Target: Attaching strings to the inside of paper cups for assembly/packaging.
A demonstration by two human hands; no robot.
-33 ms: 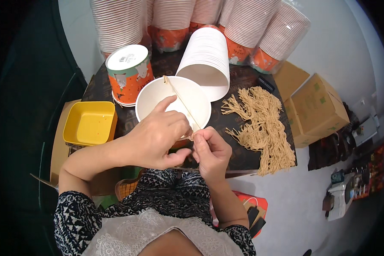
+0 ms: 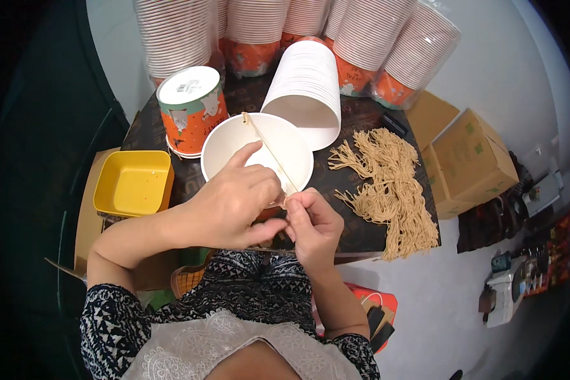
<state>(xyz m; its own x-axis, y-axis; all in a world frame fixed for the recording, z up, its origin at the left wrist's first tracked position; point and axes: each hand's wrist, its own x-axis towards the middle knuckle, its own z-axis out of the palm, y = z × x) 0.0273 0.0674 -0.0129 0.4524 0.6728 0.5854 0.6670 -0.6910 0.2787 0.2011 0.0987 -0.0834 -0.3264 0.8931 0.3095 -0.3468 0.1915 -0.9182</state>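
Observation:
An open white paper bucket [image 2: 218, 147] stands mouth up before me, with a thin tan cord [image 2: 273, 152] stretched across its mouth, knotted at the far rim. My right hand [image 2: 315, 229] pinches the cord at the near rim between thumb and fingers. Over the bucket's near left side lies my left hand [image 2: 237, 206]. Its index finger points out and its thumb stands apart. The other fingers curl in at the near rim beside the right fingertips; what they hold there is hidden.
A heap of tan cords [image 2: 396, 190] lies at the right. Nested white buckets [image 2: 307, 79] rest on their side behind. An upturned orange bucket [image 2: 193, 120] and a yellow tub [image 2: 133, 180] stand left. Wrapped bucket stacks [image 2: 256, 25] line the back; cartons [image 2: 472, 164] are beyond the table's right edge.

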